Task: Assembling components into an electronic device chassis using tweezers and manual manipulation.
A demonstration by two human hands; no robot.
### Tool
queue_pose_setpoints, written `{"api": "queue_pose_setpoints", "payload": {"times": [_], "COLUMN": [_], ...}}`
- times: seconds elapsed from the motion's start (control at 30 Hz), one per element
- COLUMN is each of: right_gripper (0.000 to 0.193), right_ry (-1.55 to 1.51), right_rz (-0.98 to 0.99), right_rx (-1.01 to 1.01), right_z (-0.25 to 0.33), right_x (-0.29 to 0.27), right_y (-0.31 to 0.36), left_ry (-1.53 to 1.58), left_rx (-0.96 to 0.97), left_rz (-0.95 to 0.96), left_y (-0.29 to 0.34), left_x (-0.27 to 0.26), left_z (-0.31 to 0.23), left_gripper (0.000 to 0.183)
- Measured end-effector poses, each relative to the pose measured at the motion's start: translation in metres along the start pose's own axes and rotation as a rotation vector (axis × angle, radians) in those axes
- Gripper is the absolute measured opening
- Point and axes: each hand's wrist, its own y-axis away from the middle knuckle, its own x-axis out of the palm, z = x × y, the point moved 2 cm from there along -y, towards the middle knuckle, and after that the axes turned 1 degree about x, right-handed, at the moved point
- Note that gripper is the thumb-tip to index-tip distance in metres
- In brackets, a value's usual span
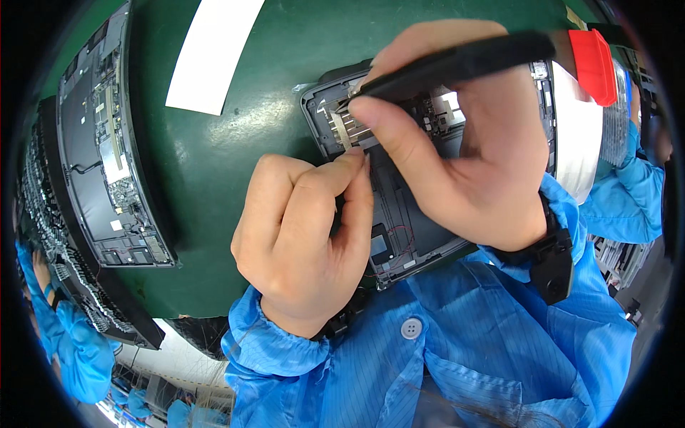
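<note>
An opened black laptop casing (421, 207) lies in front of me, circuit board and wiring exposed. My left hand (303, 228) is closed, thumb and index finger pinching the near end of a flat beige strip (342, 132) at the casing's far left part. Above the casing, my right hand (478, 135) grips a thick black tool (464, 65) that tapers to the left. Its tip comes down close to the strip; motion blur and my fingers hide its exact kind and whether it touches.
Another opened laptop casing (107, 143) stands at the left, beside a black rack of small parts (61, 235). A white sheet (214, 57) lies on the green table (207, 192). At right are a red bin (594, 68) and a co-worker's blue sleeve (631, 196).
</note>
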Motion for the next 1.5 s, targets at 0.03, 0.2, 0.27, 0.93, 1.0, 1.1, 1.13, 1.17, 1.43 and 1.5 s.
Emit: {"api": "queue_pose_setpoints", "payload": {"times": [0.03, 0.2, 0.27, 0.93, 1.0, 1.1, 1.13, 1.17, 1.43, 1.5], "right_gripper": [0.036, 0.032, 0.032, 0.036, 0.036, 0.037, 0.037, 0.037, 0.037, 0.038], "right_ry": [0.096, 0.072, 0.084, -0.093, -0.102, -0.134, -0.133, -0.121, -0.090, -0.079], "right_rz": [0.003, 0.003, -0.013, 0.039, 0.043, 0.041, 0.040, 0.042, 0.053, 0.049], "right_rx": [-0.130, -0.294, -0.310, 0.050, 0.016, 0.009, 0.010, 0.003, -0.031, -0.027], "right_z": [0.001, 0.003, 0.003, 0.002, 0.000, 0.000, 0.000, 0.000, -0.003, -0.001], "right_x": [0.000, -0.006, -0.006, -0.014, -0.013, -0.012, -0.012, -0.012, -0.011, -0.011], "right_y": [0.000, 0.004, 0.007, 0.016, 0.016, 0.016, 0.016, 0.016, 0.017, 0.017], "left_ry": [0.000, 0.029, 0.034, -0.005, 0.001, -0.002, -0.002, 0.000, 0.005, 0.006], "left_rx": [-0.001, 0.026, 0.003, 0.016, 0.013, 0.019, 0.019, 0.020, 0.021, 0.021], "left_rz": [-0.003, 0.022, 0.031, -0.014, -0.019, -0.018, -0.017, -0.018, -0.021, -0.028], "left_y": [0.000, 0.001, 0.001, 0.000, 0.001, 0.001, 0.000, 0.000, 0.000, 0.001], "left_x": [0.000, -0.002, -0.003, 0.000, -0.001, -0.001, -0.001, -0.001, 0.000, 0.000], "left_z": [0.001, 0.001, -0.001, -0.001, 0.000, 0.000, 0.000, 0.000, 0.001, 0.000], "left_gripper": [0.020, 0.020, 0.019, 0.021, 0.021, 0.021, 0.021, 0.021, 0.021, 0.021]}}
